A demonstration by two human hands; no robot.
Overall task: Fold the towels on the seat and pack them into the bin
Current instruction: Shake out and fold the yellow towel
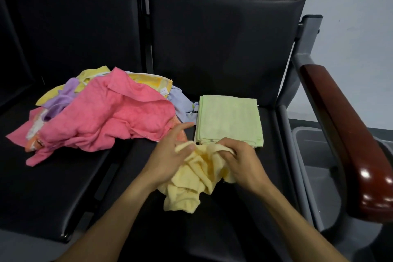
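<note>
head view: one green towel (229, 120) folded, pile (102, 110) unfolded, bin (314, 168) looks empty. left hand (170, 155) and right hand (240, 159) both pinch crumpled yellow towel (191, 183).

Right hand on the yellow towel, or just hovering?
Touching. Head view: the right hand has its fingers curled into the bunched yellow towel, gripping its top edge.

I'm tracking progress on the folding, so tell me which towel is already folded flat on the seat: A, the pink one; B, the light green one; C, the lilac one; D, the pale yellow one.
B: the light green towel lies as a neat square on the seat, while the pale yellow towel is crumpled between the left hand and right hand.
</note>
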